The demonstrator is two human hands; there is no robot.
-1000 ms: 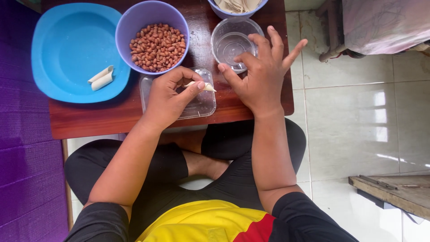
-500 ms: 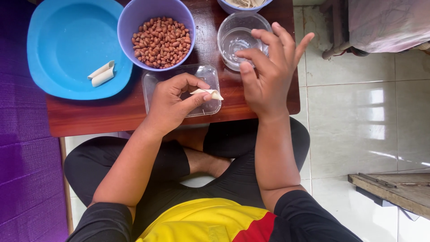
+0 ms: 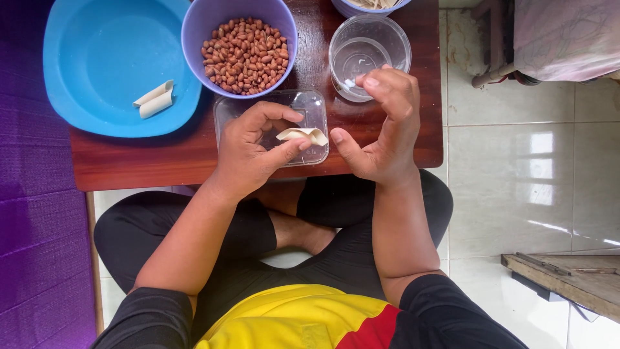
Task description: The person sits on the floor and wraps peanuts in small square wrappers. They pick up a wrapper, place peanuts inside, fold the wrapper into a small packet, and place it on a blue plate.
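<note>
Counter (image 3: pixel 194 161) is dark red wood, carrying everything. Blue plate (image 3: pixel 97 71) is sitting at 10 o'clock, two rolled dough pieces (image 3: pixel 155 100) lying on its rim side. Purple bowl of peanuts (image 3: pixel 242 45) is at 12 o'clock, just beside the plate. Round clear tub (image 3: pixel 387 39) is at 1 o'clock. Clear rectangular tray (image 3: pixel 316 106) is lying at the near edge, below the bowl.

Left hand (image 3: pixel 248 152) is hovering over the tray, thumb and fingers pinching a small pale dough wrapper (image 3: pixel 302 136), which is sitting above the tray's right half, folded and curling. Right hand (image 3: pixel 381 129) is holding nothing that I can see, curled loose, fingertips (image 3: pixel 371 82) bunched at the tub's near rim, thumb pointing toward the wrapper at 9 o'clock, not touching it.

Judgement: fold is looking half formed. Doing it well means keeping the pinch light at the wrapper's edge so it isn't tearing, working over the tray, and bringing the right thumb in to press the seam.

Both forearms are coming up from 6 o'clock, wrists raised off the counter, elbows outside the crossed legs.
</note>
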